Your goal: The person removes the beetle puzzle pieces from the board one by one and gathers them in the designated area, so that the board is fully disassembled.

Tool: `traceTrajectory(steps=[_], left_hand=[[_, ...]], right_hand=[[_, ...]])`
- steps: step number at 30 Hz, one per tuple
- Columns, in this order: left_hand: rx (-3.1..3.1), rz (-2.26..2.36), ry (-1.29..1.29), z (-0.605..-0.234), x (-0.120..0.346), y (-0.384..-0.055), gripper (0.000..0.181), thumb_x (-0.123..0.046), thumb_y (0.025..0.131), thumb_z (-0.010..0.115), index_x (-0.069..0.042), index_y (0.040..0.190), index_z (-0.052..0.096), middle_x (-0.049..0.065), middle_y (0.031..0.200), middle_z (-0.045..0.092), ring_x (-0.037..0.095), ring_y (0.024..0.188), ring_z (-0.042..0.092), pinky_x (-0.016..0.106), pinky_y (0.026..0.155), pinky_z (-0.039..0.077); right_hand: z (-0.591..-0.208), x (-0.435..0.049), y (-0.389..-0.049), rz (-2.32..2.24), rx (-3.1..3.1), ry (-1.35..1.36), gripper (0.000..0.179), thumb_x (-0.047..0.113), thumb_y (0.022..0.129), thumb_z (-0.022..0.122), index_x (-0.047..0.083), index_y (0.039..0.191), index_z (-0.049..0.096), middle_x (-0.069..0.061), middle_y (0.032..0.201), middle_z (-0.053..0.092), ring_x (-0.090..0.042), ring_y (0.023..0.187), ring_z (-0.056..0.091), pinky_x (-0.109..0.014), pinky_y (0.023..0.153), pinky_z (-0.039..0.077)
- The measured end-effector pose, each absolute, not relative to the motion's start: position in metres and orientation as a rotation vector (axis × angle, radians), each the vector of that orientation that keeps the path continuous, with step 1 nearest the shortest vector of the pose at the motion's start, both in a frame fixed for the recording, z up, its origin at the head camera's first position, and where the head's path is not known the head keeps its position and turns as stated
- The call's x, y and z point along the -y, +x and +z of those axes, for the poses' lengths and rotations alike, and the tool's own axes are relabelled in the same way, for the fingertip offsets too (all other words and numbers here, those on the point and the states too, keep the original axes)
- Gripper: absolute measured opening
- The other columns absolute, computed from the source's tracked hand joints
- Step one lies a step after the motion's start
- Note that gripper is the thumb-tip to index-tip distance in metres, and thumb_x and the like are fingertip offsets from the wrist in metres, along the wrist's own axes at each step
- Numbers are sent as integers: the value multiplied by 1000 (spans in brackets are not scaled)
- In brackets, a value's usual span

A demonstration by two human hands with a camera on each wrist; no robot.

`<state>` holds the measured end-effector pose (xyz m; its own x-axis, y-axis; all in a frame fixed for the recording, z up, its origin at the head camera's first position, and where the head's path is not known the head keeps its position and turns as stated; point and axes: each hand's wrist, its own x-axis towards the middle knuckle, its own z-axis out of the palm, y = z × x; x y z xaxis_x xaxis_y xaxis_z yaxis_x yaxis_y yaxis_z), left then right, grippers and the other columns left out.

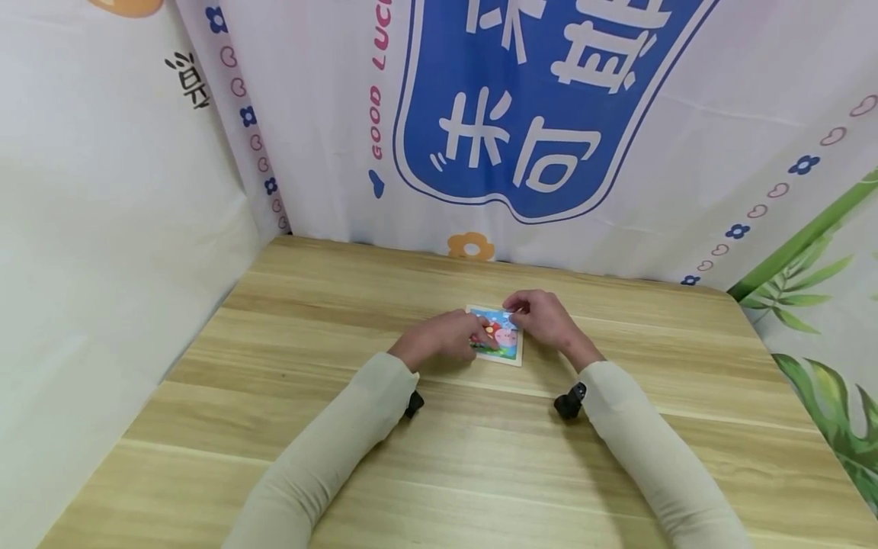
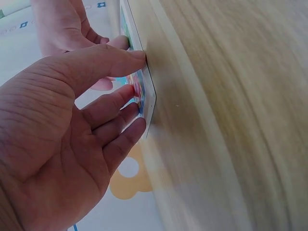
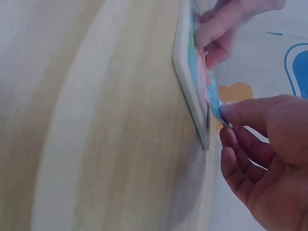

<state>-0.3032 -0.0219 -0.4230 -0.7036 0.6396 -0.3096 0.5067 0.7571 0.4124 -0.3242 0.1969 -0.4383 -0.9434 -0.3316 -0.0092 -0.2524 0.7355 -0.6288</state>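
Observation:
A small picture puzzle (image 1: 506,352) with a pale border lies flat on the table, showing a pink character against blue and green. At its far right corner, my right hand (image 1: 547,319) pinches a blue puzzle piece (image 3: 216,107) between thumb and fingertips, tilted up from the tray (image 3: 185,72). From the left, my left hand (image 1: 447,335) reaches over the picture with fingers extended, its fingertips on the surface. In the left wrist view its thumb (image 2: 110,60) lies along the tray's edge. Part of the picture is hidden beneath the fingers.
The wood-grain table (image 1: 439,473) spreads around the puzzle. Behind it hangs a white printed cloth (image 1: 329,152) with a blue emblem, and a pale cloth (image 1: 103,229) borders the left. Black wrist cameras (image 1: 569,402) sit under both sleeves.

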Motion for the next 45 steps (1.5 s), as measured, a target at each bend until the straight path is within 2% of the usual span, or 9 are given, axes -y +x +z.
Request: traceTrajectory(steps=[5, 9, 12, 17, 21, 29, 33, 39, 45], left_hand=[[-2514, 408, 875, -421, 20, -303, 46, -7, 95, 70, -32, 134, 71, -1, 161, 42, 24, 137, 41, 38, 102, 41], [-2508, 403, 896, -422, 18, -303, 46, -7, 95, 70, -31, 134, 71, 2, 159, 44, 23, 130, 46, 33, 92, 44], [-2502, 411, 903, -423, 19, -304, 47, -5, 94, 71, -31, 134, 71, 3, 159, 44, 22, 120, 50, 30, 81, 45], [-2513, 418, 913, -424, 21, -304, 46, -7, 95, 70, -30, 135, 70, 3, 161, 41, 21, 122, 50, 32, 87, 45], [-2526, 400, 910, -424, 22, -303, 46, -9, 96, 70, -32, 136, 69, 2, 161, 41, 23, 130, 47, 35, 95, 43], [-2535, 403, 898, -425, 24, -302, 47, -8, 95, 69, -33, 134, 70, -1, 160, 41, 23, 131, 47, 33, 84, 42], [-2547, 380, 902, -424, 24, -299, 47, -8, 95, 70, -34, 134, 70, -2, 160, 42, 23, 137, 43, 34, 93, 39], [-2536, 381, 854, -423, 24, -295, 45, -12, 100, 68, -36, 138, 66, -3, 162, 38, 19, 138, 42, 32, 93, 41], [-2527, 413, 810, -424, 24, -293, 44, -15, 102, 66, -38, 140, 65, -5, 164, 35, 18, 150, 30, 37, 114, 33]], right_hand=[[-438, -199, -324, -1023, -2826, -469, 22, 1, 96, 67, 4, 117, 73, -10, 112, 70, -26, 103, 62, -41, 91, 52], [-436, -200, -322, -1092, -2822, -443, 20, 0, 96, 68, 5, 113, 76, -8, 110, 71, -26, 101, 61, -41, 89, 52], [-432, -198, -321, -1095, -2804, -447, 19, 0, 96, 69, 5, 113, 77, -8, 109, 72, -26, 101, 62, -41, 88, 52], [-426, -199, -320, -1014, -2814, -437, 18, 2, 98, 67, 4, 113, 77, -10, 110, 72, -26, 102, 63, -42, 90, 53], [-424, -203, -320, -982, -2830, -434, 17, 4, 100, 65, 6, 112, 78, -10, 113, 72, -27, 103, 62, -44, 92, 51], [-417, -224, -321, -957, -2861, -443, 18, 6, 102, 64, 4, 113, 78, -10, 113, 73, -27, 104, 64, -46, 93, 51], [-412, -245, -318, -918, -2877, -443, 19, 4, 102, 62, 1, 114, 77, -13, 113, 72, -30, 103, 63, -48, 92, 51], [-409, -283, -315, -883, -2884, -454, 21, 2, 103, 59, -2, 115, 75, -18, 116, 71, -35, 107, 63, -52, 93, 50], [-407, -325, -312, -797, -2918, -459, 20, 1, 103, 59, -4, 115, 74, -21, 116, 70, -39, 110, 62, -57, 94, 48]])
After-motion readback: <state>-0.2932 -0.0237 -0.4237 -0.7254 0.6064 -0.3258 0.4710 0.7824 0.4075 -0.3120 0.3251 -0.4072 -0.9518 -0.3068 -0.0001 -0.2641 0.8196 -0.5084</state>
